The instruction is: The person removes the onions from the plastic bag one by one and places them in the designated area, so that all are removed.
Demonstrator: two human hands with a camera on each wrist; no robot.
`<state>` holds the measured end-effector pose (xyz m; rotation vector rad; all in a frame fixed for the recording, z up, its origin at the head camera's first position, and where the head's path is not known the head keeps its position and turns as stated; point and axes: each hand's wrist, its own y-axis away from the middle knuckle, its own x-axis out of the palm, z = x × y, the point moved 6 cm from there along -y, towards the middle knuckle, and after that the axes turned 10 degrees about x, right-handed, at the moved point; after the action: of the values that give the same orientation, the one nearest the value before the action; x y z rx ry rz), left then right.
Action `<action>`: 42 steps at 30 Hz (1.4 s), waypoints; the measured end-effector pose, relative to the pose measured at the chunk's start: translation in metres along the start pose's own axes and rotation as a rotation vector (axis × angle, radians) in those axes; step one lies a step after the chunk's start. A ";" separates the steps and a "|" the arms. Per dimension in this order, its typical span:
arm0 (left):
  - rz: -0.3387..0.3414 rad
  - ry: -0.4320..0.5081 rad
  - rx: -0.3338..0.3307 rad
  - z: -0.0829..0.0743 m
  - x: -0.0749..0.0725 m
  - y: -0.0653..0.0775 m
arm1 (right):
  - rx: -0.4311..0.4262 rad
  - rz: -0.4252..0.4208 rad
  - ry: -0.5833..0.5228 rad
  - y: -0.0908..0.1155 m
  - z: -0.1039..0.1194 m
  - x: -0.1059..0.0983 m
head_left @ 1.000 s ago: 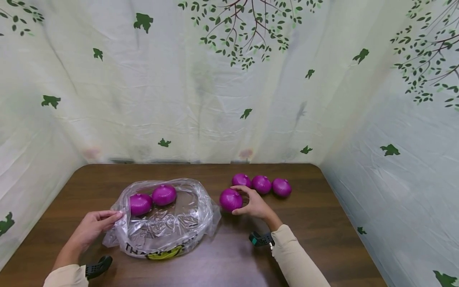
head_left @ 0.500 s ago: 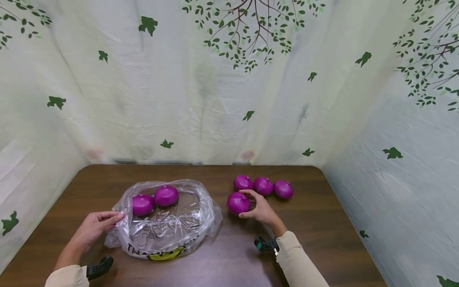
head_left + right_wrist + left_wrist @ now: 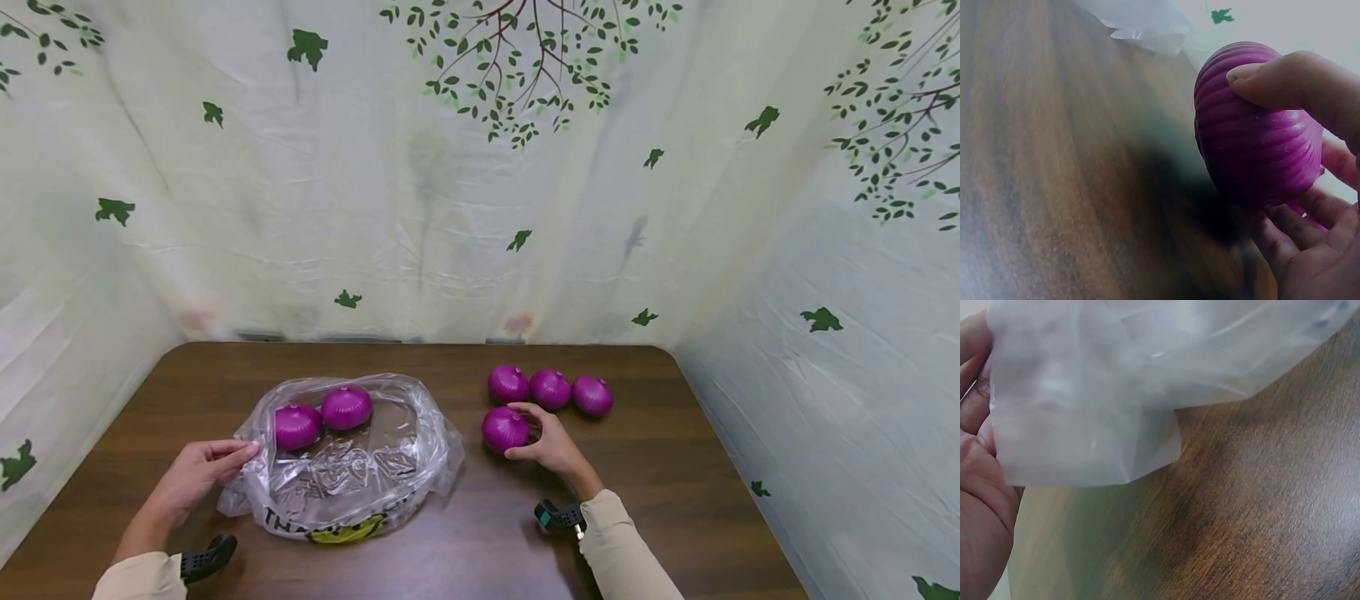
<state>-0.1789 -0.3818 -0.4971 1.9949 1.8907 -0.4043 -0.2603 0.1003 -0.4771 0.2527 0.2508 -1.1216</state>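
Moved rightward, gripping the onion (image 3: 503, 430) in curled right hand (image 3: 553, 444) fingers, right of the bag (image 3: 438, 454) (pinched by left hand (image 3: 191, 477)).

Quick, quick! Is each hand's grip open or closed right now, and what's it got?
Left grip: closed, pinching the edge of the clear plastic bag.
Right grip: closed, holding a purple onion.

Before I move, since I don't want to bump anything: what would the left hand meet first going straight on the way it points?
Past the wall of the plastic bag it pinches, the left hand would probably meet the nearer purple onion first; depth is unclear.
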 end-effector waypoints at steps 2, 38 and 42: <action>0.003 -0.002 -0.003 0.000 0.000 -0.001 | 0.013 -0.006 -0.015 0.000 -0.003 -0.001; -0.007 0.032 0.000 0.002 -0.002 -0.002 | 0.127 -0.124 -0.089 -0.001 -0.027 -0.004; -0.012 0.034 0.013 0.002 -0.002 -0.003 | 0.127 -0.127 -0.096 -0.002 -0.027 -0.004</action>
<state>-0.1815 -0.3846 -0.4980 2.0122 1.9263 -0.3888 -0.2653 0.1122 -0.5014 0.2980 0.1117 -1.2741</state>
